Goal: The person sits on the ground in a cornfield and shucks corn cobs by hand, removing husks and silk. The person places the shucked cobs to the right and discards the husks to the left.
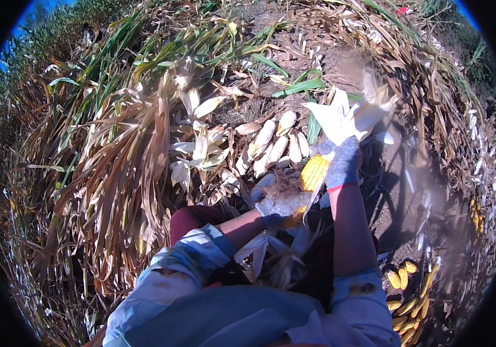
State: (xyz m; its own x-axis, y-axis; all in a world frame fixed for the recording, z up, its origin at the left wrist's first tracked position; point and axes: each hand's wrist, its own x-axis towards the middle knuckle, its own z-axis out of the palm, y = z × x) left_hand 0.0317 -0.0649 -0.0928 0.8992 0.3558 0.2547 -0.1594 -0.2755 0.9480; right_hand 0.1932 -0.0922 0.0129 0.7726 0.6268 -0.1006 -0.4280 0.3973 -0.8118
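My right hand (344,161), in a grey knit glove with a red cuff edge, is closed around pale corn husk leaves (347,119) at the base of a yellow ear of corn (315,171). The ear's kernels are bare and face my left side. Just below it is my left hand (280,209), also gloved, its fingers largely hidden. Brown corn silk (283,185) lies over those fingers. Something yellow shows at its underside, too covered to identify. A thin husk strip (316,193) hangs between the hands.
Several ears in pale husks (269,143) lie in a pile ahead. Dry corn stalks (144,143) are heaped on the left, with opened husks (200,152) beside them. Bare yellow ears (410,314) lie at the lower right. Loose husks (274,256) lie between my legs.
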